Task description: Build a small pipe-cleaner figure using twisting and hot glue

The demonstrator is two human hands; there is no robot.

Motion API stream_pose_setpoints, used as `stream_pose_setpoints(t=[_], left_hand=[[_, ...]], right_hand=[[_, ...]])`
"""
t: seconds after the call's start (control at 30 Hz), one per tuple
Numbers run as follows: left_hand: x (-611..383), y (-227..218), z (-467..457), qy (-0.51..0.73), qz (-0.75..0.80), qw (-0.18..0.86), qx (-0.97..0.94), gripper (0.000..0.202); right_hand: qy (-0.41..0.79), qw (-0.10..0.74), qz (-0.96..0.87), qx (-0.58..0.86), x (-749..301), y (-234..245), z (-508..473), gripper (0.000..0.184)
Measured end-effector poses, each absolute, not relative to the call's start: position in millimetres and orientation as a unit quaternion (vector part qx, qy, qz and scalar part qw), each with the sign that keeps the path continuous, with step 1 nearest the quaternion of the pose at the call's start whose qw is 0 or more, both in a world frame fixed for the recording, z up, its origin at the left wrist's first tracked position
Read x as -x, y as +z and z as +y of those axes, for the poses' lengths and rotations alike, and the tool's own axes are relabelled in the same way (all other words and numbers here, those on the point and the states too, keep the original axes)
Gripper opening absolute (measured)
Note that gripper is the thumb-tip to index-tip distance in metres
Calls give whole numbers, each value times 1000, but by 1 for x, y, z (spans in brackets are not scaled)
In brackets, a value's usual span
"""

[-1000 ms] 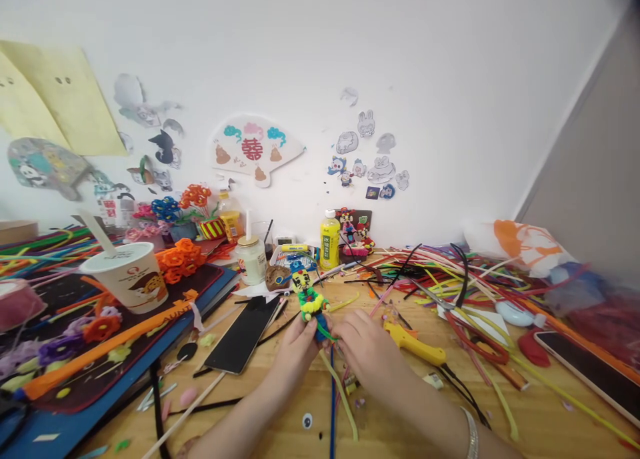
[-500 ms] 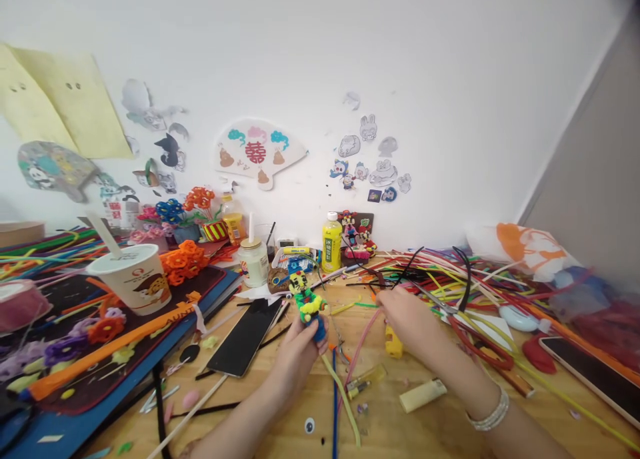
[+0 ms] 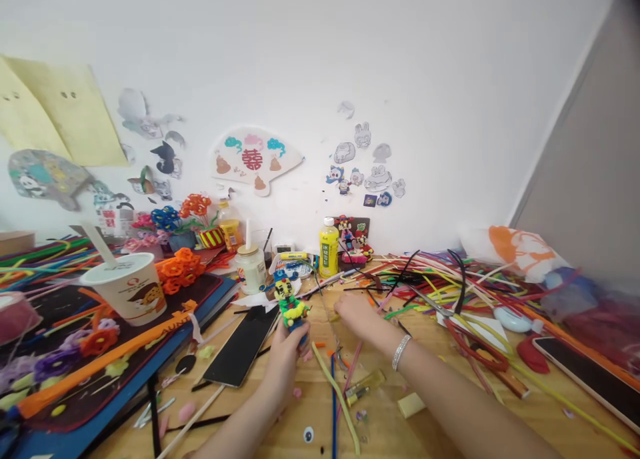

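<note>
My left hand [image 3: 284, 353] is closed around the lower part of a small figurine [image 3: 289, 305] made of fuzzy stems, with a yellow face, blue hat and green and yellow body. The figurine stands upright in the grip. To its right, my right hand [image 3: 357, 315] is low over the table, fingers curled down. What those fingers hold, if anything, is hidden. A pale green fuzzy stem [image 3: 336, 391] and a blue stem [image 3: 333, 405] lie on the wood below the hands. A small yellow-capped tube [image 3: 364, 385] is under my right forearm.
At left stand a paper cup with a straw [image 3: 125, 289] and a phone [image 3: 243, 345]. Behind are a glass jar [image 3: 250, 270] and a yellow drink bottle [image 3: 329, 249]. Tangled fuzzy stems [image 3: 430, 279], scissors [image 3: 430, 301] and another phone [image 3: 590, 372] lie at right.
My right hand has moved left, closer to the figurine, its forearm now crossing where a yellow object showed. My left hand has shifted slightly left with the figurine, whose blue hat now shows.
</note>
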State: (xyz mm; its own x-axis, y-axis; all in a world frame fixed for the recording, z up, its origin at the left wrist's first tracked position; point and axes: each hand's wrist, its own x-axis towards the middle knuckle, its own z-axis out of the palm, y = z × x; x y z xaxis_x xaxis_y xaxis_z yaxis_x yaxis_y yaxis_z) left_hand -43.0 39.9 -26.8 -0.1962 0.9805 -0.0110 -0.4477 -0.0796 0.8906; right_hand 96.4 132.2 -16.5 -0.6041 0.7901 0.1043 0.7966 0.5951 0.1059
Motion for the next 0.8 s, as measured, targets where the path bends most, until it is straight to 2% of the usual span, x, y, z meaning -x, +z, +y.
stream_pose_setpoints(t=[0.07, 0.13, 0.23, 0.33, 0.37, 0.43, 0.5, 0.6, 0.8], left_hand=[[42, -26, 40, 661, 398, 545, -328, 21], [41, -25, 39, 661, 387, 553, -329, 23], [39, -23, 37, 657, 354, 579, -329, 27], [36, -20, 34, 662, 319, 600, -318, 25], [35, -19, 32, 664, 312, 604, -312, 24], [33, -18, 31, 670, 296, 610, -303, 23], [30, -17, 29, 678, 277, 610, -301, 21], [28, -17, 28, 683, 262, 608, -308, 20], [28, -20, 26, 678, 269, 614, -300, 24]], right_hand=[[-69, 27, -887, 456, -91, -16, 138, 29], [-74, 53, -882, 462, -91, -10, 136, 25], [-91, 126, -872, 463, -96, 2, 115, 14], [-95, 198, -858, 465, -99, 5, 82, 17], [-88, 228, -852, 463, -99, 4, 71, 17], [-38, 346, -836, 424, -98, -1, 53, 13], [4, 414, -822, 391, -97, -6, 42, 13], [33, 446, -808, 383, -94, -8, 37, 14], [21, 435, -811, 391, -87, -10, 36, 15]])
